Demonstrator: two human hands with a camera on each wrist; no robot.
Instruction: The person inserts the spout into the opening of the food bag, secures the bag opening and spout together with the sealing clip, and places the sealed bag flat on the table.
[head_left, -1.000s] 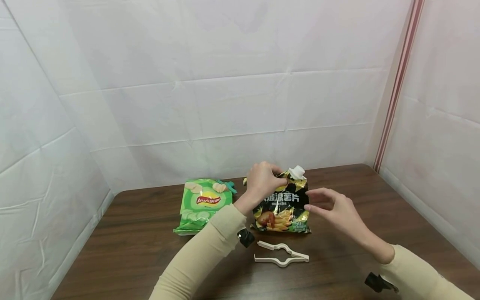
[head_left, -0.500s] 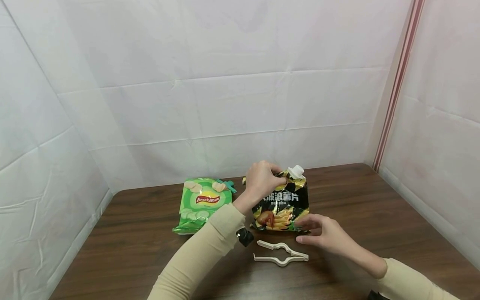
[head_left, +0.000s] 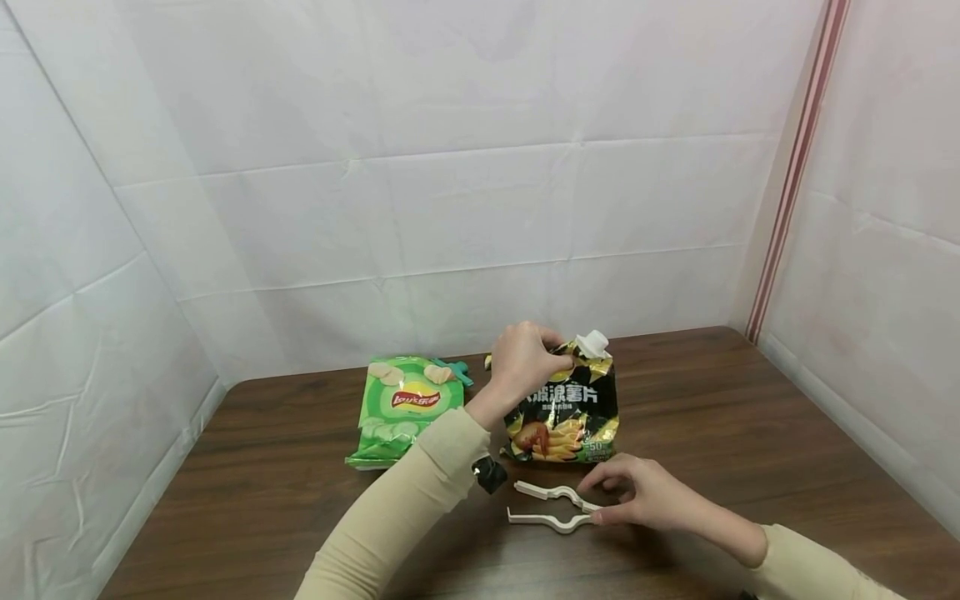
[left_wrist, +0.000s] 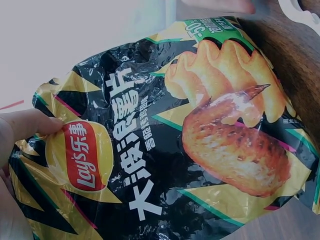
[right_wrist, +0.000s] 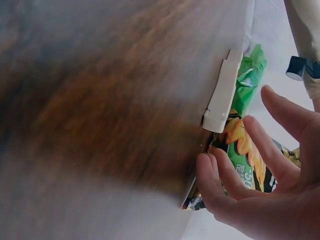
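My left hand (head_left: 522, 358) pinches the top edge of a black and gold bag of potato chips (head_left: 558, 417), which stands upright on the table. Its thumb lies over the front by the logo in the left wrist view, where the bag (left_wrist: 165, 135) fills most of the picture. A white piece (head_left: 594, 343) sticks up at the bag's top right corner. My right hand (head_left: 648, 496) is low over the hinge end of a white bag clip (head_left: 551, 521), thumb and fingers spread either side of it. In the right wrist view, a gap shows between the fingers and the clip (right_wrist: 222, 95).
To the left lies a green bag of potato chips (head_left: 411, 408) with a teal clip (head_left: 454, 372) at its upper right corner. White sheeting (head_left: 450, 217) encloses the dark wooden table (head_left: 262, 467) at the back and sides.
From the right side of the black bag, my right hand has come down and toward me to the white clip's hinge end. My left hand stays on the bag's top.
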